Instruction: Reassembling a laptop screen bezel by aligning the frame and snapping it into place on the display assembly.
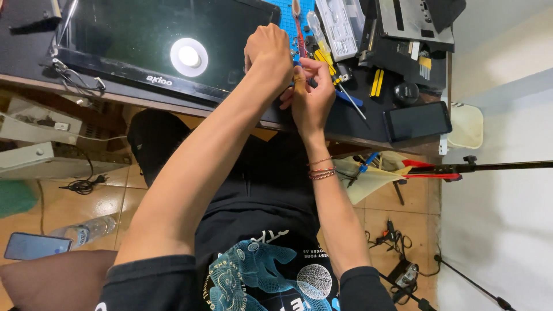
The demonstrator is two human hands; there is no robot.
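On the floor at far left lies a phone with a plastic bottle just beside it. Above them, the left part of the worktop carries an opened laptop panel, dark and glossy, with a lamp reflected in it; it reaches up to your hands. Your left hand is curled into a fist over the worktop's middle, knuckles up, and whatever it pinches is hidden beneath it. Your right hand sits touching it, just nearer the front edge, fingers closed round a small part that you cannot make out clearly; it shows only as a sliver of yellowish colour between thumb and forefinger. Judging by its size, that part is light and stiff, easy to drop and probably fragile, so a fingertip pinch by its edges would suit better than a squeeze. It lies right between both hands, above the blue mat at the back edge. A toothbrush with a red handle stands just behind your hands. To the right are yellow-handled screwdrivers, a clear bit case, a second dark phone by the right front corner, and a pale bin beyond the edge.
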